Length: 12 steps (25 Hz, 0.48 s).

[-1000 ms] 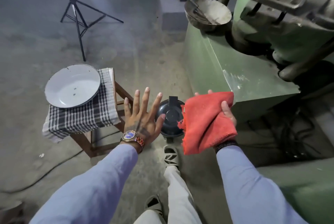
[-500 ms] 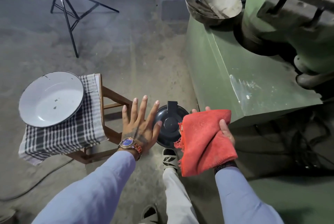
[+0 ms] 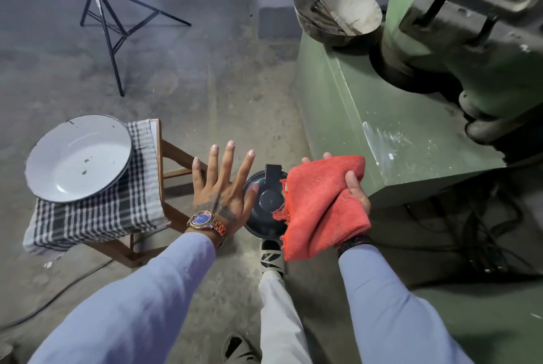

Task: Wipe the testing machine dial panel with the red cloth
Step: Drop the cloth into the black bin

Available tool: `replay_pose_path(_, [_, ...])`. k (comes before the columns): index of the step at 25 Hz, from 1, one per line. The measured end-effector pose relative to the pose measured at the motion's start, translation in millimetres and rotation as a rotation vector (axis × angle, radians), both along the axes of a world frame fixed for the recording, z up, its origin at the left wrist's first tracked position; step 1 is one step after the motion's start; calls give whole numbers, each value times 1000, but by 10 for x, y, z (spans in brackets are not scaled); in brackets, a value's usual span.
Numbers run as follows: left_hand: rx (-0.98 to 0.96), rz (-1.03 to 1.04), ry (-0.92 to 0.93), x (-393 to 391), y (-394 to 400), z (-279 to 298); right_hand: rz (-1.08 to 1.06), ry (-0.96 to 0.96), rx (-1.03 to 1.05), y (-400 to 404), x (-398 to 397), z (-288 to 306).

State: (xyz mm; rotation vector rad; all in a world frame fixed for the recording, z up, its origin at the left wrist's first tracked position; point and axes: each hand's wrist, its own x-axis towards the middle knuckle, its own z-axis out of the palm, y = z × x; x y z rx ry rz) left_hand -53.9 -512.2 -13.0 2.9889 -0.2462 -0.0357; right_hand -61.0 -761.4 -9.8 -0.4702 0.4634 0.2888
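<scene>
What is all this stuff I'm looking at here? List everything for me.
red cloth: one, red, held in right hand
machine: one, green, right side
metal bowl: one, grey, on the machine, tools inside
enamel plate: one, white, on the stool
checked cloth: one, black and white, draped over the stool
stool: one, wooden, left
round black object: one, on the floor
tripod: one, black, far left
left hand: open, empty, wearing a watch
right hand: gripping the cloth
</scene>
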Motion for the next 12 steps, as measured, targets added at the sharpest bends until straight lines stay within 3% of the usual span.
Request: replay_pose_path(12, [-27, 59, 84, 171, -38, -507, 11, 160, -57, -181, -29, -581])
